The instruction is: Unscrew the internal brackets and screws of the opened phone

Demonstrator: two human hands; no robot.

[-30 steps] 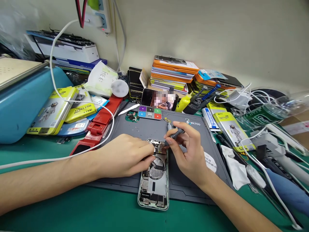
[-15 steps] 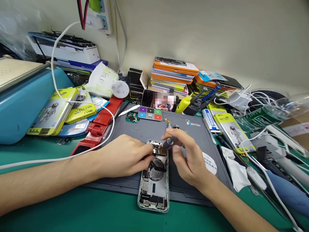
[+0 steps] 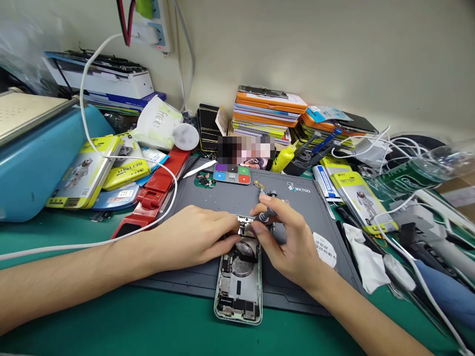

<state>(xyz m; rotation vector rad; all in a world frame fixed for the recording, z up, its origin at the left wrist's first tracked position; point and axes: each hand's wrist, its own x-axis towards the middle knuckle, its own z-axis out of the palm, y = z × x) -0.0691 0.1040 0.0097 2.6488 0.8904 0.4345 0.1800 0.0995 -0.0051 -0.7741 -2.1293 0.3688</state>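
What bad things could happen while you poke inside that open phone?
The screwdriver tip in the right hand might slip and scratch parts inside the opened phone. Small loose parts on the grey mat could get swept away by the left hand or the white cable.

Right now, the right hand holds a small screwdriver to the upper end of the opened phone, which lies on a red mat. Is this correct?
Only the colour is wrong: the head view shows a grey mat. The right hand does hold the small screwdriver to the upper end of the opened phone.
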